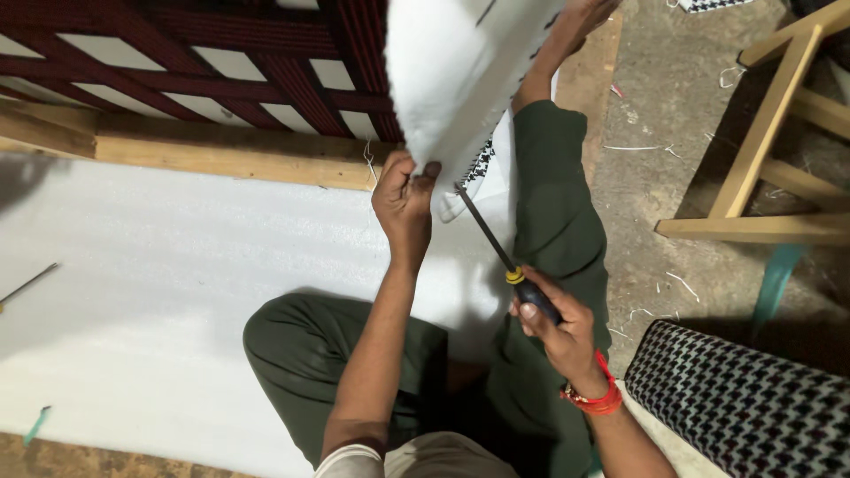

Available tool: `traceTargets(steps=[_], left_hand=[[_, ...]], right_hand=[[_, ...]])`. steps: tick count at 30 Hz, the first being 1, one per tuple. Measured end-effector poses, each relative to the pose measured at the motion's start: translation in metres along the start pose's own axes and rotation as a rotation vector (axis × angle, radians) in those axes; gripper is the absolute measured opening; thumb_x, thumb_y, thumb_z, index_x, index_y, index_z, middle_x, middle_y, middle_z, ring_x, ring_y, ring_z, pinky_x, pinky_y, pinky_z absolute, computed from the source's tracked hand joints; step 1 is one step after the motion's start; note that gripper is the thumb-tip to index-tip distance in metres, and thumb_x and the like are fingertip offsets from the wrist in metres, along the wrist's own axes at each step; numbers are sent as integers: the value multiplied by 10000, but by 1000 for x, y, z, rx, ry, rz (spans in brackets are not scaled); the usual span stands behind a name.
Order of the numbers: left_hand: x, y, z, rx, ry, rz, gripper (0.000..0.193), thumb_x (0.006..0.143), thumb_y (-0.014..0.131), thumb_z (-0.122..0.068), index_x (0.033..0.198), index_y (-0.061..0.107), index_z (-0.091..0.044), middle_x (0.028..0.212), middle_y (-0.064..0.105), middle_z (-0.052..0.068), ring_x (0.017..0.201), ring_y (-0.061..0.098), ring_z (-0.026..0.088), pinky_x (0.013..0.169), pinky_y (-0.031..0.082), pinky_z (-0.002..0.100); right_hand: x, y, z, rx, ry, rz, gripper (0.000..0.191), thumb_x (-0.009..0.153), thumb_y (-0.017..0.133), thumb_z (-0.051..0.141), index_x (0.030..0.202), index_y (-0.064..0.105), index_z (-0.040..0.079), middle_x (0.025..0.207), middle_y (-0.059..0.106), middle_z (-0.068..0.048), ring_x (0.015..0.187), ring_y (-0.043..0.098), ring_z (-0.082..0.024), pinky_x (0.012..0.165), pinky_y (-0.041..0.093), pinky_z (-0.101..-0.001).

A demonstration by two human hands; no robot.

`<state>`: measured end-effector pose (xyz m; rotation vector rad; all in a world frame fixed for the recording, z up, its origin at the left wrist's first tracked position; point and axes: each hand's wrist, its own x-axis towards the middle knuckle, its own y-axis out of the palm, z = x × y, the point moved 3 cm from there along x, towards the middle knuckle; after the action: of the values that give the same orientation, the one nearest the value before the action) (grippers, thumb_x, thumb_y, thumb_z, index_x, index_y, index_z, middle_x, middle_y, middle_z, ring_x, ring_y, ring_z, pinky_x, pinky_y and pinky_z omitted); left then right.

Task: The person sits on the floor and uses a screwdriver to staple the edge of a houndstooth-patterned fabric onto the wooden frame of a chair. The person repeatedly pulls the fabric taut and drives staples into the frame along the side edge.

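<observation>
— Held where, that white padded panel (452, 71)?

— Lifted off the floor and tilted, on the far side of the lap. Hung with its lower corner just above the green trouser leg (549, 204). Pinched at that lower edge by the left hand (403, 199), with fingers closed tight on it and the thumb on the near face. Propped at the far end by a bare foot (575, 18), seemingly to keep it raised and steady.

— And the right hand (553, 323)?

— Wrapped shut round the black handle of a screwdriver (496, 248), near the right knee. Slanted the shaft up and to the left, with the tip touching or just short of the corner, beside a strip of black-and-white checked cloth (478, 164); could not tell which. Probably raised the panel that way to bring its edge within reach of the tip.

— Room to move?

— Found plenty on the left: sat on a broad white foam sheet (159, 265), with only a thin tool (27, 283) lying at its left edge. Tighter elsewhere. Hemmed in on the far side by a wooden frame with dark red webbing (177, 62), just behind the left hand. Bounded on the right by gritty floor (655, 133), then a pale wooden chair frame (761, 168) and, nearer, a checked cushion (744, 407), all well apart from the screwdriver.
</observation>
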<state>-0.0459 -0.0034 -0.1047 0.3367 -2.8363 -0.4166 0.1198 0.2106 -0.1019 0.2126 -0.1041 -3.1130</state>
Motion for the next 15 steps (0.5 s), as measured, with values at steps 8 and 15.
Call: traceTargets(steps=[8, 15], left_hand=[[2, 0, -15, 46, 21, 70, 268, 883, 475, 158, 1046, 640, 23, 1078, 588, 40, 898, 542, 94, 793, 466, 220], [6, 2, -10, 59, 109, 102, 278, 947, 444, 120, 1136, 607, -2, 1161, 604, 46, 991, 559, 119, 906, 462, 234]], right_hand=[[11, 12, -2, 187, 57, -15, 503, 976, 604, 60, 1465, 526, -25, 923, 694, -115, 660, 550, -97, 576, 450, -233], [11, 14, -5, 191, 54, -43, 489, 969, 594, 10, 1456, 547, -18, 918, 694, -128, 650, 538, -107, 574, 439, -240]])
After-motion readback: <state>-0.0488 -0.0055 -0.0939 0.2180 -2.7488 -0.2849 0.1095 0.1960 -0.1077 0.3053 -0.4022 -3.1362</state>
